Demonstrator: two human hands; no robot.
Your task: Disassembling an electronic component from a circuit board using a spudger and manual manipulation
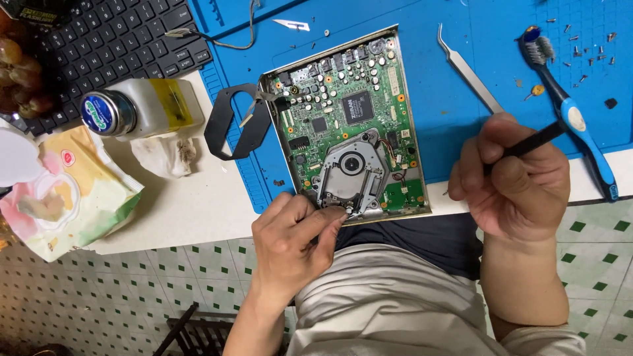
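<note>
1. The left hand point(297, 231) has its thumb and forefinger pinched together on a very small part at the near edge of the grey metal drive mechanism point(353, 173). What the part is I cannot tell, it is too small; the pinch seems suited to something tiny.
2. The right hand point(514, 175) is closed around a thin black rod-shaped tool point(534, 142). It is kept to the right side, apart from the board, so the tool is ready but not in the way.
3. The mechanism sits on the green circuit board in a thin metal frame point(346, 115). The board lies on the blue work mat point(455, 79), with its near edge at the table edge, close to the person's body.
4. Steel tweezers point(468, 66) and a blue and white toothbrush point(570, 109) lie on the mat near the right hand.
5. Small screws point(583, 49) are scattered at the far right corner of the mat.
6. On the left stand a white plastic bottle with a metal cap point(142, 105), a pack of wet wipes point(72, 191) and a black keyboard point(112, 36).
</note>
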